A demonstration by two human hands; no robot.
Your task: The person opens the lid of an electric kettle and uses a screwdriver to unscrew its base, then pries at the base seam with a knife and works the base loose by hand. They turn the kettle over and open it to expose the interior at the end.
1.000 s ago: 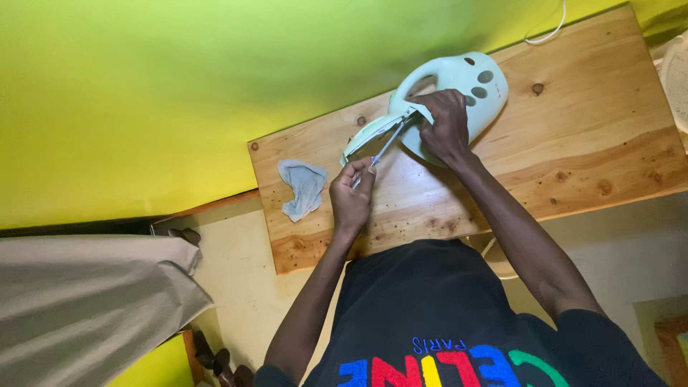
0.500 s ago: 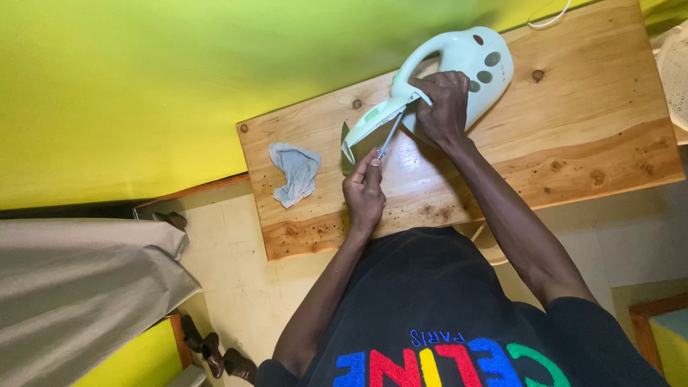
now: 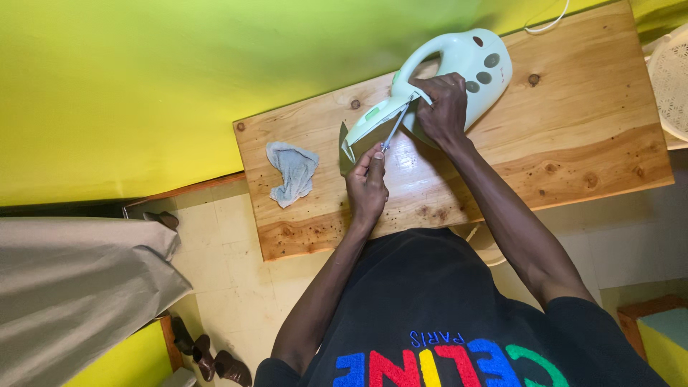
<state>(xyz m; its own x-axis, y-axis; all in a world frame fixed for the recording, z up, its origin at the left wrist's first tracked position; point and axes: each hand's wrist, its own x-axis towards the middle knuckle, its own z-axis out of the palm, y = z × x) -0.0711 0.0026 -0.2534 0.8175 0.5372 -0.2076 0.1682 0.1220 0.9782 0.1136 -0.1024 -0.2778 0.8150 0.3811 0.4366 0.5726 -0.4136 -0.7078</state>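
Note:
A pale green clothes iron [image 3: 469, 61] with a loop handle lies on a wooden table [image 3: 573, 129]. My right hand [image 3: 444, 107] grips the iron's body just below the handle. My left hand [image 3: 367, 183] is closed on a thin screwdriver [image 3: 394, 129]. Its metal shaft points up and to the right, and its tip sits at the iron next to my right fingers. The pointed end of the iron [image 3: 358, 136] aims left, toward a crumpled light blue cloth [image 3: 290, 172] lying on the table apart from both hands.
A yellow-green wall [image 3: 179, 86] runs behind the table. A white cord [image 3: 548, 21] trails off the far edge and a white woven basket [image 3: 670, 79] stands at the right. Grey fabric [image 3: 72, 287] and dark shoes [image 3: 208, 355] are on the floor at left.
Both hands keep their holds on the screwdriver and the iron. The view has shifted, so the table sits a little differently in the frame; the cloth has not moved on the table.

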